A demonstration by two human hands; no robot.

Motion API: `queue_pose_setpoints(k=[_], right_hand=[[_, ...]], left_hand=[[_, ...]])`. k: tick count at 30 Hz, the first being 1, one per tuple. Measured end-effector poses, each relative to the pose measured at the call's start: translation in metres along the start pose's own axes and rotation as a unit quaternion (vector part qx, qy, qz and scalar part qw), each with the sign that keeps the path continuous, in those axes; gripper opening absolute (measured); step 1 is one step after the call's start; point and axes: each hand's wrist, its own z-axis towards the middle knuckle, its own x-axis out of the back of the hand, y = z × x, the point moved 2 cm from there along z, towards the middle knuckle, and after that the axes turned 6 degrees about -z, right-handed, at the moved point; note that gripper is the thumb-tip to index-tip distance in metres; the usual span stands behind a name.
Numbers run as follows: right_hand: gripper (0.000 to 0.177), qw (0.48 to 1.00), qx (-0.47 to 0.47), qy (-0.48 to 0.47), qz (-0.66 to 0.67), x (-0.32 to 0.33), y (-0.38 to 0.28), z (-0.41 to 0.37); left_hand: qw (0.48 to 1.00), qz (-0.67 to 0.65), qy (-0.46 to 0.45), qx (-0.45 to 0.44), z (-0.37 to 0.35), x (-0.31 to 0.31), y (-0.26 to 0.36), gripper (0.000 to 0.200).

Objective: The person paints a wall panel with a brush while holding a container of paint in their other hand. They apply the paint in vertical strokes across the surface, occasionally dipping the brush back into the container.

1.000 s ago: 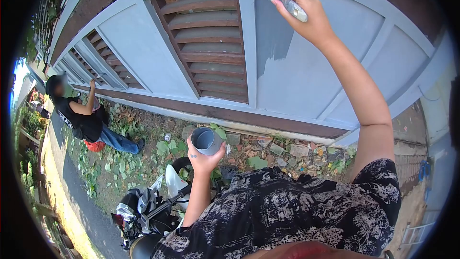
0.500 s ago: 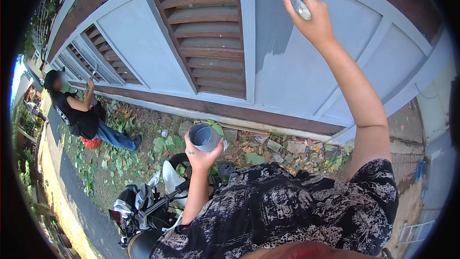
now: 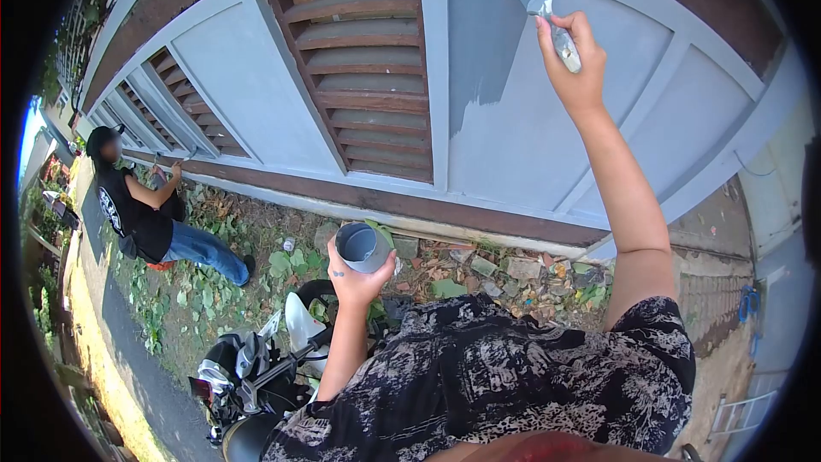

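Observation:
My right hand point(image 3: 575, 64) is closed round the handle of a paintbrush point(image 3: 564, 44), its bristle end against or very near the upper part of the light wall panel point(image 3: 547, 128). A darker wet grey patch point(image 3: 481, 43) covers the left part of that panel, with a ragged lower edge. Lower down, my left hand point(image 3: 361, 281) grips a cup of grey paint point(image 3: 361, 246) held upright in front of my body. Grey smudges mark the skin of this hand.
A louvred wooden window point(image 3: 359, 68) sits left of the panel. Further left a co-worker point(image 3: 154, 205) stands at the wall, holding a tool. A motorcycle point(image 3: 256, 368) is parked below my left arm. Rubble and leaves point(image 3: 513, 274) lie along the wall's foot.
My right hand has moved the brush right and slightly down, leaving a thin grey streak at the top. The co-worker's hand has lowered. My left hand still holds the cup.

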Motion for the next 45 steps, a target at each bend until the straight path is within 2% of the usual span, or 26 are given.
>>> queue_pose_setpoints(k=[7,11,13,16,19,22,24,26,29,32,38,42,45], right_hand=[[0.023,0.998,-0.025,0.052,0.017,0.008,0.009,-0.010],[0.023,0.998,-0.029,0.047,0.032,0.011,-0.002,-0.020],[0.024,0.998,0.067,-0.009,0.004,0.011,-0.015,-0.019],[0.023,0.992,0.114,-0.050,0.015,0.001,-0.022,-0.008],[0.023,0.988,0.118,-0.098,0.033,-0.008,-0.023,0.005],[0.024,0.982,0.152,-0.107,0.026,-0.018,-0.021,0.019],[0.025,0.981,0.155,-0.111,0.028,-0.024,-0.020,0.027],[0.025,0.980,0.157,-0.117,0.031,-0.029,-0.020,0.032],[0.019,0.980,0.155,-0.118,0.036,-0.031,-0.023,0.038],[0.020,0.984,0.116,-0.131,0.040,-0.032,-0.026,0.039],[0.020,0.986,0.096,-0.138,0.018,-0.030,-0.029,0.033],[0.020,0.983,0.125,-0.137,0.018,-0.037,-0.028,0.040],[0.021,0.983,0.119,-0.141,0.007,-0.037,-0.033,0.053]], left_hand=[[1.000,-0.019,-0.008,0.019,0.003,-0.006,0.006,0.076],[0.999,-0.023,-0.016,0.021,0.003,-0.009,0.006,0.077],[1.000,-0.018,-0.019,0.018,0.004,-0.010,0.007,0.077],[1.000,-0.010,-0.023,0.012,0.005,-0.010,0.009,0.078],[1.000,-0.011,-0.017,0.011,0.005,-0.010,0.010,0.078],[1.000,-0.019,-0.009,0.013,0.005,-0.009,0.010,0.077],[1.000,-0.023,-0.007,0.015,0.005,-0.008,0.007,0.077],[1.000,0.003,0.004,-0.022,0.005,-0.006,0.005,0.078],[1.000,0.002,0.008,-0.020,0.003,-0.004,0.004,0.078],[1.000,-0.002,0.015,-0.025,0.003,-0.001,0.003,0.079],[0.999,-0.030,0.018,0.002,0.001,0.002,0.003,0.076],[0.999,-0.036,0.014,0.019,0.001,0.003,0.001,0.077],[0.999,-0.014,0.022,-0.021,0.002,0.001,0.003,0.078]])
